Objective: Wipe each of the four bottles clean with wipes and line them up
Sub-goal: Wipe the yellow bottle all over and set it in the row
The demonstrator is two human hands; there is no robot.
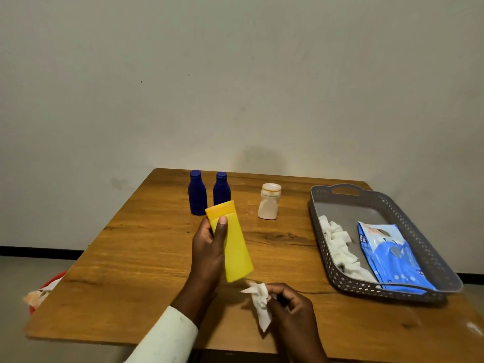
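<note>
Plain pale wall rises behind a wooden counter [146, 247]. Held above the counter, the yellow bottle [235, 247] tilts with its cap end away from the person; the left hand [209, 247] wraps it, fingers [222, 226] closed around its upper part. Just below its base, the right hand [288, 302] pinches a crumpled white wipe [260, 302], fingers closed on it. Two blue bottles [198, 192] stand upright side by side at the far edge, a white bottle [269, 201] upright to their right and apart from them. On the right sits a grey perforated tray [445, 268] holding used wipes [340, 247] beside a blue wipes packet [390, 255].
</note>
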